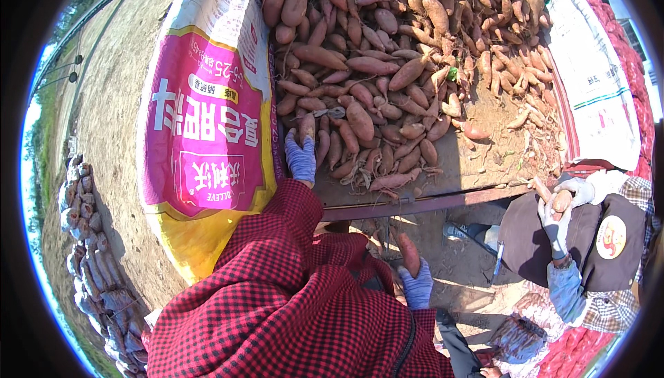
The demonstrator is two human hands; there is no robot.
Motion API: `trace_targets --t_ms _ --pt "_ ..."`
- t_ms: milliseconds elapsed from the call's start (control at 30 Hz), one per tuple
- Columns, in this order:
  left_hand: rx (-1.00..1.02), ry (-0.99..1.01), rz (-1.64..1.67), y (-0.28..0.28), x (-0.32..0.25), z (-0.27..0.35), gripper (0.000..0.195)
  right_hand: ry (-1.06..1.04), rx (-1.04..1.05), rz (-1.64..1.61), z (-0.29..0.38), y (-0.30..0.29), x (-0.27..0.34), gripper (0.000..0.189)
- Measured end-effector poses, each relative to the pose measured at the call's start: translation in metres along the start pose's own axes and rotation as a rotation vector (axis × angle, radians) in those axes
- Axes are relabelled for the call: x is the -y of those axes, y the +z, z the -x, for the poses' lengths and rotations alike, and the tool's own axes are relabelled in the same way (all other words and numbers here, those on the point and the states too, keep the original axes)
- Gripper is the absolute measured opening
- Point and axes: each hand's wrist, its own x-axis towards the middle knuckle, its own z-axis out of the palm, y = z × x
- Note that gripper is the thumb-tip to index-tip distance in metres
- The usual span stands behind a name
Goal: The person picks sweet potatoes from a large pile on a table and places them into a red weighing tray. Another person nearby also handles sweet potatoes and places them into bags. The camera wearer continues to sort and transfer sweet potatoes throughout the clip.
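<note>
My left hand [301, 159], in a blue-and-white knit glove, reaches to the near left edge of a heap of sweet potatoes [373, 67]. Its fingers close around the lower end of one sweet potato [307, 126]. Lower down, beside my body, my right hand [417, 285] wears a matching glove. A reddish, elongated sweet potato [409, 254] is in its grip, pointing up and away from the palm. The heap lies on a flat bed [451, 168] with a raised dark metal edge [430, 204]. Small roots and dried leaves are mixed in with it.
A pink, white and yellow woven fertilizer sack [207, 113] drapes over the left side; a white sack [596, 77] lines the right. At right, a co-worker's gloved hands [557, 212] hold sweet potatoes. Filled sacks [98, 269] line the ground at left; red mesh sacks [573, 352] lie lower right.
</note>
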Motion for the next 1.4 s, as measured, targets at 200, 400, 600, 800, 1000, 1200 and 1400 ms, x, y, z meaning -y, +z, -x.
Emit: trace_targets --t_ms 200,400,600,800,1000,1200,1400 --pt "-0.041 -0.437 0.702 -0.002 0.063 -0.032 0.034 -0.041 0.003 -0.038 -0.004 0.002 -0.014 0.052" --pt "-0.12 -0.215 0.204 -0.01 0.002 -0.007 0.032 -0.033 -0.04 -0.019 0.001 -0.001 -0.021 0.054" --pt "-0.163 0.275 -0.231 0.002 -0.02 -0.066 0.039 0.043 0.022 -0.029 0.006 -0.005 -0.021 0.059" --pt "0.26 -0.16 -0.713 0.025 -0.061 -0.127 0.089 0.089 0.005 0.041 0.004 -0.002 -0.046 0.058" --pt "0.621 -0.251 -0.814 0.002 -0.049 -0.184 0.108 0.111 0.052 0.03 0.004 0.006 -0.032 0.061" --pt "0.356 -0.204 -0.172 -0.006 -0.001 -0.161 0.084 -0.025 0.061 0.049 -0.006 0.013 -0.013 0.059" --pt "0.336 -0.521 1.194 -0.015 -0.067 -0.107 0.05 -0.065 0.022 -0.025 -0.003 0.01 -0.025 0.059"
